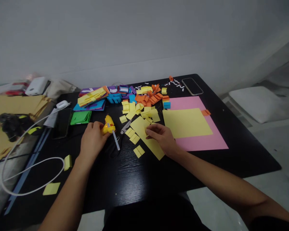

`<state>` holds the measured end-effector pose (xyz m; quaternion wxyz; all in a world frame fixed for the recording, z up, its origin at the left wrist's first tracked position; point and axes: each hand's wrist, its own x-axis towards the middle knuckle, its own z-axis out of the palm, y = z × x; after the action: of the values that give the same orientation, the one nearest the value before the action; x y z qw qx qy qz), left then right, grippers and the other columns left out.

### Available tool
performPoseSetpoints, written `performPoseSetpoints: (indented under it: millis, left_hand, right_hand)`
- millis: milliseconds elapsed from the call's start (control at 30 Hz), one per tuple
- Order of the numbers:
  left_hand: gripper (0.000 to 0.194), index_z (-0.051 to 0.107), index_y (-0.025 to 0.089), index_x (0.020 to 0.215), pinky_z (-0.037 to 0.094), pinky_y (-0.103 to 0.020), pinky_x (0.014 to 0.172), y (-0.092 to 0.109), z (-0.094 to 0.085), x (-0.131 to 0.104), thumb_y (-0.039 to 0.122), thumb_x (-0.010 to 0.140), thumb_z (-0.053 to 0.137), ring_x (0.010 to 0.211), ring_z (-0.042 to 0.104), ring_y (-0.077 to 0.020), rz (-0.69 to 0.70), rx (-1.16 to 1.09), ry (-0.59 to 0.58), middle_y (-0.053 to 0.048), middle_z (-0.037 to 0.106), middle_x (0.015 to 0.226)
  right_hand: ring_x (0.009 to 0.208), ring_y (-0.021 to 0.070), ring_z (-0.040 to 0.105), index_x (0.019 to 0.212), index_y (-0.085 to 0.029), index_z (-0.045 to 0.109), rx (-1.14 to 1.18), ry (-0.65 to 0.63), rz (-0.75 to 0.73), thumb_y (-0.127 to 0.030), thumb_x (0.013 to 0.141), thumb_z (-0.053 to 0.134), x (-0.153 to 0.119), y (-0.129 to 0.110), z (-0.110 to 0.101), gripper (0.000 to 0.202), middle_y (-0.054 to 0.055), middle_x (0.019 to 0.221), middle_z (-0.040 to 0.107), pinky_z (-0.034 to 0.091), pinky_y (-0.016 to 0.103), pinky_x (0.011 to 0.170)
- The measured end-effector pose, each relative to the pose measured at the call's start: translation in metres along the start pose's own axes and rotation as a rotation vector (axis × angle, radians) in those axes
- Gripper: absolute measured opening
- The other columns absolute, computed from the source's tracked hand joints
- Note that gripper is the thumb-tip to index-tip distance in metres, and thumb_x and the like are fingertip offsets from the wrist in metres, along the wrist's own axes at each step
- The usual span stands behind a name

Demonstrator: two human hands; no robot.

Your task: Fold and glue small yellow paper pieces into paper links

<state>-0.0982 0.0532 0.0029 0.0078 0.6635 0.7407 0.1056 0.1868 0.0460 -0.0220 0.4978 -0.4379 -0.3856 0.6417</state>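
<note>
My left hand is closed round the handle of a yellow glue gun, a pale glue stick poking out of its back toward me. Over a narrow yellow sheet, my right hand has its fingers pinched together near a small yellow paper; whether it grips that paper is unclear. Scissors lie between my hands, partly under paper. Folded yellow pieces rest beside the sheet, and a pile of orange pieces is behind. A larger yellow sheet lies on a pink sheet at the right.
A phone lies at the back right, a dark phone at the left. Green papers and stacked coloured papers sit at the back left. A white cable loops over the black table at the left.
</note>
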Motion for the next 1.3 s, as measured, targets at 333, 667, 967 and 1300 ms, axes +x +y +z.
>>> performPoseSetpoints:
  millis: [333, 667, 967, 1300]
  left_hand:
    - [0.016, 0.066, 0.018, 0.102, 0.048, -0.048, 0.099, 0.035, -0.012, -0.018, 0.018, 0.088, 0.057, 0.11, 0.063, -0.0315, 0.336, -0.428, 0.232, -0.013, 0.067, 0.11]
    - [0.02, 0.068, 0.019, 0.088, 0.047, -0.026, 0.067, 0.074, 0.003, -0.045, 0.032, 0.1, 0.059, 0.069, 0.058, -0.0144, 0.42, -0.789, -0.229, 0.0, 0.061, 0.075]
    - [0.023, 0.067, 0.017, 0.088, 0.042, -0.024, 0.063, 0.074, 0.006, -0.046, 0.036, 0.097, 0.06, 0.066, 0.054, -0.0125, 0.259, -0.878, -0.266, 0.002, 0.06, 0.073]
    - [0.025, 0.068, 0.016, 0.083, 0.04, -0.022, 0.06, 0.071, 0.008, -0.045, 0.037, 0.095, 0.065, 0.063, 0.05, -0.0109, 0.287, -0.946, -0.292, 0.003, 0.056, 0.067]
  right_hand:
    - [0.064, 0.013, 0.065, 0.079, -0.022, 0.059, -0.049, -0.082, -0.006, -0.034, 0.061, 0.094, -0.006, -0.001, 0.003, 0.04, -0.005, 0.07, 0.065, 0.059, 0.032, 0.071]
    - [0.073, 0.0139, 0.063, 0.088, -0.022, 0.06, -0.254, -0.167, -0.096, -0.032, 0.071, 0.087, -0.018, 0.008, 0.008, 0.034, -0.002, 0.081, 0.066, 0.05, 0.029, 0.07]
    - [0.065, 0.0124, 0.06, 0.095, -0.021, 0.058, -0.222, -0.215, -0.018, -0.033, 0.072, 0.085, -0.014, 0.006, 0.005, 0.038, -0.005, 0.072, 0.064, 0.046, 0.026, 0.064]
    - [0.072, 0.0157, 0.065, 0.098, -0.022, 0.059, -0.315, -0.205, -0.104, -0.032, 0.075, 0.083, -0.017, 0.007, 0.006, 0.034, -0.002, 0.077, 0.066, 0.052, 0.031, 0.071]
